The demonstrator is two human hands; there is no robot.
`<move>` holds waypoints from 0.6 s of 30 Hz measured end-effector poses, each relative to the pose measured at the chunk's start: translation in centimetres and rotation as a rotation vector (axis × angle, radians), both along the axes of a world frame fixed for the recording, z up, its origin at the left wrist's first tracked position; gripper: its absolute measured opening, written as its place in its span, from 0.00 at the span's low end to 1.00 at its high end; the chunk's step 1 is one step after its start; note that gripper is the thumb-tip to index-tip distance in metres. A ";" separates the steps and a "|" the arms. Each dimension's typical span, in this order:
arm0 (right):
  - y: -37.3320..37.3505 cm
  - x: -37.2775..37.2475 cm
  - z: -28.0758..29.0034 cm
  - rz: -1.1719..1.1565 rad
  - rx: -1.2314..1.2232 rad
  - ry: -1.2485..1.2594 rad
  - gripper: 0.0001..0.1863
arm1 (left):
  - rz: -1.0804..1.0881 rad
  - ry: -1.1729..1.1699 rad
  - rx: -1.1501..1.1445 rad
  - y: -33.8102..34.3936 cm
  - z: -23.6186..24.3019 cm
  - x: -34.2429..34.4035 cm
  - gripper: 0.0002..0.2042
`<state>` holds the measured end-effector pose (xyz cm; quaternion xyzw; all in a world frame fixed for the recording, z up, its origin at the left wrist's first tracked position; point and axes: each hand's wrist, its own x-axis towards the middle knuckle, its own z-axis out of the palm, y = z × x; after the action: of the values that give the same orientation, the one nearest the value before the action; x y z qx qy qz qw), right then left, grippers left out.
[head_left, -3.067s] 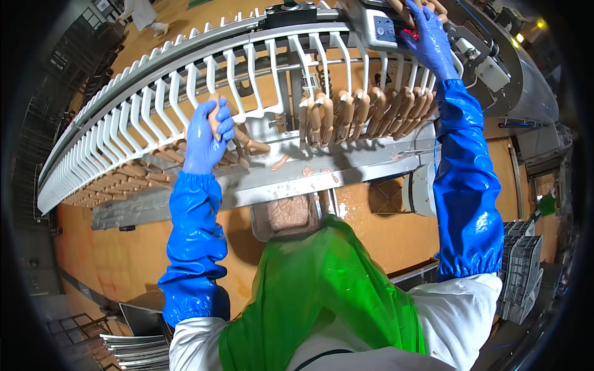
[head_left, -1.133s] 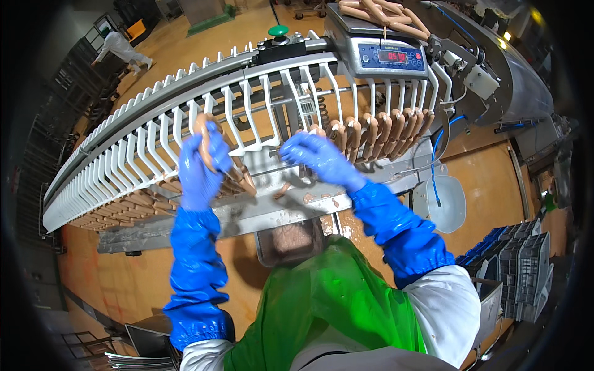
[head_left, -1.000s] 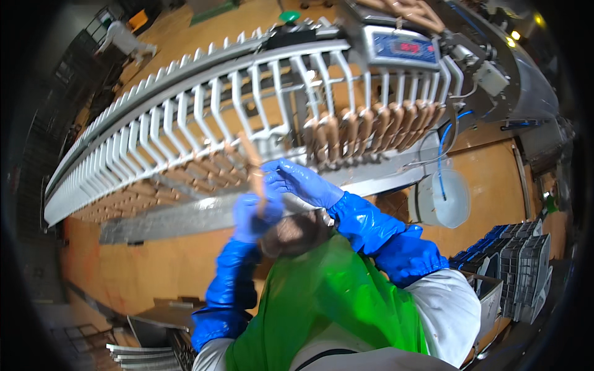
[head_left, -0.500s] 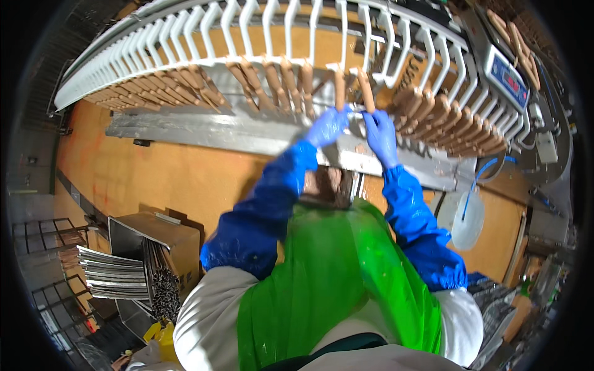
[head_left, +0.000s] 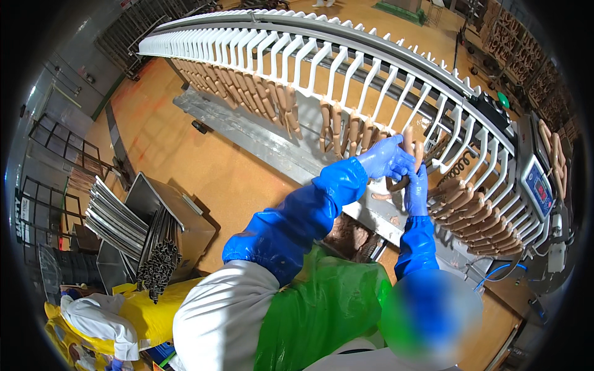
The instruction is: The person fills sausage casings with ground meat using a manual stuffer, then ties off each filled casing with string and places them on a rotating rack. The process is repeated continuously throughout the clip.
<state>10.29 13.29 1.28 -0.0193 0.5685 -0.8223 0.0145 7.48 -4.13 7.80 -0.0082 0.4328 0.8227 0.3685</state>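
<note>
White hooks on a long rail (head_left: 322, 59) carry strings of linked brown sausages (head_left: 354, 133). My left hand (head_left: 388, 157), in a blue glove, is closed at the lower part of a hanging sausage (head_left: 408, 140); its fingertips are partly hidden. Close on its right, my right hand (head_left: 416, 190), also gloved, pinches the lower end of another sausage (head_left: 419, 153). A darker link (head_left: 400, 183) hangs between my hands. Below them, a loose piece of sausage (head_left: 382, 196) lies on the metal tray (head_left: 284, 162) under the rail.
More sausages (head_left: 476, 216) hang on the right, near a scale with a lit display (head_left: 537, 188). At lower left, a metal bin (head_left: 185, 216) holds many metal rods (head_left: 117, 219). A co-worker in a yellow apron (head_left: 148, 309) stands at lower left. Below the tray is brownish meat (head_left: 349, 235).
My view has turned, so the rail slants more and the co-worker shows at lower left. My hands stay at the sausages and are closer together, the left one now higher than the right.
</note>
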 end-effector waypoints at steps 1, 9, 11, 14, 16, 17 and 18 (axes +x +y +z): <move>-0.5 -0.1 -0.3 -0.078 0.195 -0.041 0.25 | 0.110 0.143 -0.229 0.0 0.1 0.2 0.21; -1.9 2.9 1.0 0.186 -0.180 -0.429 0.24 | 0.654 1.065 -0.429 3.1 -6.5 4.2 0.16; -1.1 3.1 1.9 0.234 0.006 -0.423 0.24 | 0.431 1.051 -0.723 3.2 -8.4 4.4 0.17; 0.5 1.7 2.0 0.302 0.514 -0.368 0.20 | 0.359 0.969 -0.920 3.3 -12.2 4.5 0.13; 1.3 0.0 0.9 0.381 0.729 -0.255 0.17 | 0.383 0.793 -0.724 4.1 -16.2 5.0 0.12; 1.0 -0.2 -0.4 0.315 0.754 -0.093 0.18 | 0.442 0.790 -0.528 4.5 -18.6 4.8 0.12; 1.4 -0.8 -1.1 0.323 0.959 -0.065 0.18 | 0.459 0.850 -0.492 4.8 -21.3 5.0 0.10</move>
<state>9.48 14.66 0.21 -0.0725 0.8711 -0.4562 0.1667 12.45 0.71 -13.47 0.1450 0.7107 0.6872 -0.0409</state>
